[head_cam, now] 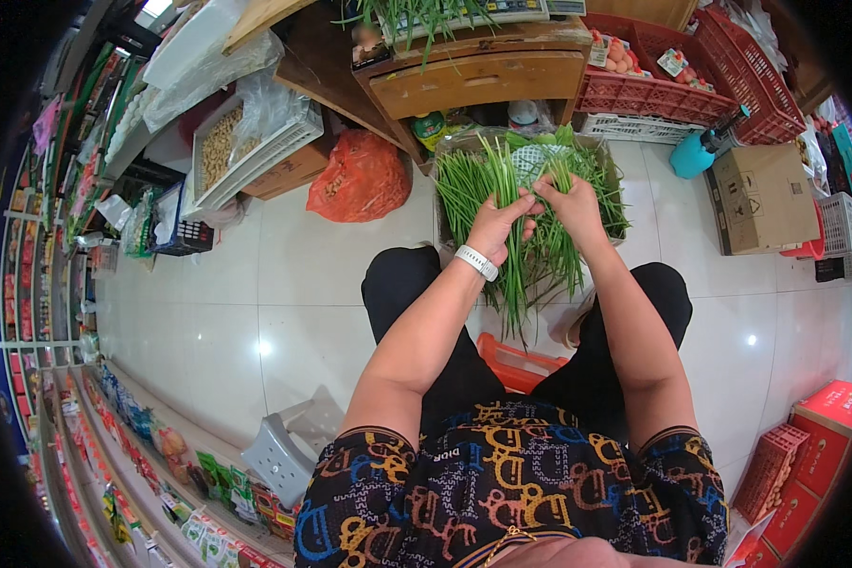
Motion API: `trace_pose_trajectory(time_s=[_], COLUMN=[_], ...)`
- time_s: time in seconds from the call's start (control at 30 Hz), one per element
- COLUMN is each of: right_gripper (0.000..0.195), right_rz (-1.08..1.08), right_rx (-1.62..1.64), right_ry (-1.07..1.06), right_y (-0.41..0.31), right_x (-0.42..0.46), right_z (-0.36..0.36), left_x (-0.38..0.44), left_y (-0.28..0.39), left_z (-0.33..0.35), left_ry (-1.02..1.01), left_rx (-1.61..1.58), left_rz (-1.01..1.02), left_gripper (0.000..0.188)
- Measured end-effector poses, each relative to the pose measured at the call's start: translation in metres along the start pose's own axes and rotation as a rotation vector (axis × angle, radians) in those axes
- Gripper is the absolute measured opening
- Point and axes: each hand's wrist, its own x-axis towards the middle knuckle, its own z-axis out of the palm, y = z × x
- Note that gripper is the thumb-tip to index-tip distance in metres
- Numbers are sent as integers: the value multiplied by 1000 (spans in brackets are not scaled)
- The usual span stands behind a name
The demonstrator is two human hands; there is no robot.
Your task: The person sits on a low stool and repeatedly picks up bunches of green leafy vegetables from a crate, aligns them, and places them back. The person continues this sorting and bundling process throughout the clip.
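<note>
My left hand (497, 226), with a white watch band at its wrist, is closed around a bunch of long green stalks (512, 263), probably garlic chives. Their pale ends point away from me and the green leaves hang toward my lap. My right hand (568, 202) grips a smaller bunch of the same greens (562, 248) just beside it, fingertips close to the left hand's. Both hands are above an open box (619, 167) filled with more greens (461, 188). A white foam net (532, 160) lies among them at the far side.
Beyond the box stands a wooden drawer desk (479, 82). A red mesh sack (361, 177) sits left of it. Red crates (653, 96), a blue spray bottle (690, 155) and a cardboard box (760, 202) are at right. A grey stool (280, 458) stands behind left.
</note>
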Motion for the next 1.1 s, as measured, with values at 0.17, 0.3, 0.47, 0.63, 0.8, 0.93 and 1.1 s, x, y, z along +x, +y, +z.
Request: trace_pose_trajectory(time_s=[0.17, 0.3, 0.47, 0.63, 0.8, 0.93, 1.1], right_gripper=[15, 13, 7, 7, 6, 7, 8], right_rz=[-112, -133, -38, 64, 116, 117, 133], right_rx=[12, -31, 97, 226, 293, 312, 294], right_ry=[2, 4, -67, -106, -176, -192, -161], right_y=[16, 4, 10, 3, 6, 4, 2], right_x=[7, 1, 5, 0, 2, 1, 2], right_z=[-2, 0, -5, -5, -8, -8, -9], left_x=[-3, -2, -1, -3, -3, -2, 0], left_y=[3, -1, -1, 1, 1, 0, -1], left_z=[6, 1, 1, 1, 1, -2, -4], left_ry=[-7, 1, -42, -57, -64, -62, -80], left_rx=[-27, -55, -51, -38, -52, -59, -63], left_rz=[-43, -12, -3, -18, -29, -29, -46], left_gripper=[17, 16, 18, 18, 18, 20, 21])
